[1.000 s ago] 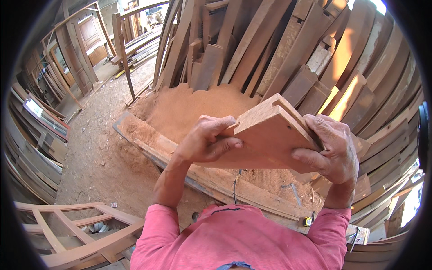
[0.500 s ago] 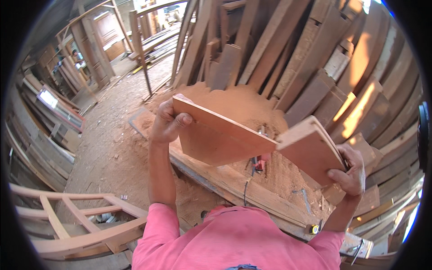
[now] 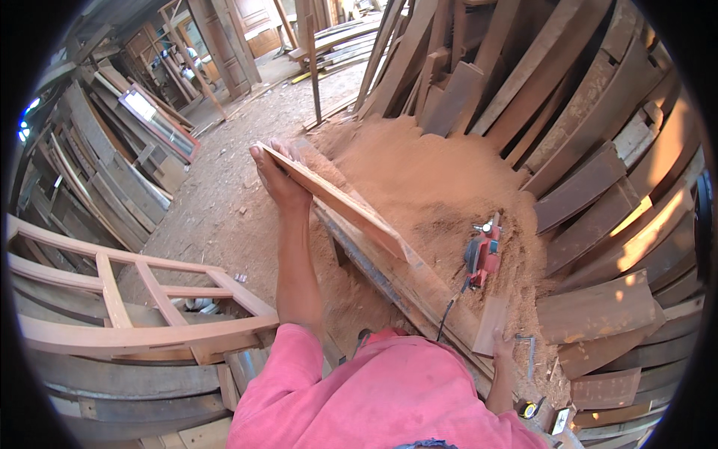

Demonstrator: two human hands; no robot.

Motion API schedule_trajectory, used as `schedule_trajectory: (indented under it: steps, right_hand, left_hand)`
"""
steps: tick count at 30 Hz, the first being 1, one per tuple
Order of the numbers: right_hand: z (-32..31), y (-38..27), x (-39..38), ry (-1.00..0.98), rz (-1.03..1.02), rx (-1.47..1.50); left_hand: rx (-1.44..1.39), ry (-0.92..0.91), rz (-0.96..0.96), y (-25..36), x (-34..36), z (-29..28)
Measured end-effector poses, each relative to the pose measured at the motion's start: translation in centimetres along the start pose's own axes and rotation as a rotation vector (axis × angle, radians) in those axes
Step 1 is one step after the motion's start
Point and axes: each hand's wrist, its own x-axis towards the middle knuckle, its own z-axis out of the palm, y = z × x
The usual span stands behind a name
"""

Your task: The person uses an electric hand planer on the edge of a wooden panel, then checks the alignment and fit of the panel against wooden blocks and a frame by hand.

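My left hand [image 3: 280, 176] is closed on a thin wooden board [image 3: 351, 213], held almost edge-on and slanting down to the right above a long sawdust-covered bench [image 3: 404, 307]. Low at the right of the bench, my right hand [image 3: 502, 352] grips a smaller wooden piece [image 3: 488, 329]. Just above that piece lies a red corded power tool [image 3: 486, 254] in sawdust, its black cable running down the bench. A metal square [image 3: 529, 355] lies right of my right hand, and a yellow tape measure [image 3: 531, 409] sits near the bench's near end.
A large sawdust heap [image 3: 415, 165] fills the middle. Many planks [image 3: 508, 82] lean at the back and right, others [image 3: 105, 172] at the left. A pale wooden lattice frame [image 3: 149, 292] lies at lower left. A dirt path [image 3: 239, 150] leads toward doors [image 3: 265, 34] at the back.
The two pieces, together at first, have separated. My left hand has risen with the board, now turned edge-on; my right hand has lowered the smaller piece, uncovering the red tool. The view has swung rightward.
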Motion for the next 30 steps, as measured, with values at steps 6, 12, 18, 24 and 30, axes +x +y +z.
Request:
schedule_trajectory:
  steps: [6,12,18,24,30]
  right_hand:
    - [-0.7,0.8,-2.0,-0.251,0.036,-0.480]
    - [-2.7,-1.0,3.8,-0.632,0.019,-1.211]
    - [1.1,-10.1,-0.8,-0.242,-0.269,-0.927]
    - [15.2,-28.6,-11.4,-0.605,-0.755,-0.490]
    - [21.8,-39.9,-19.5,-0.772,-1.294,-0.069]
  left_hand:
    - [-0.048,-0.225,-0.036,2.0,-0.4,-1.3]
    - [-0.054,-0.146,-0.036,1.8,-0.5,-1.1]
    - [-0.082,-0.151,-0.063,0.6,2.1,-4.5]
    - [-0.056,-0.183,-0.148,0.8,3.0,-4.5]
    - [-0.080,-0.236,-0.145,0.4,3.8,-5.7]
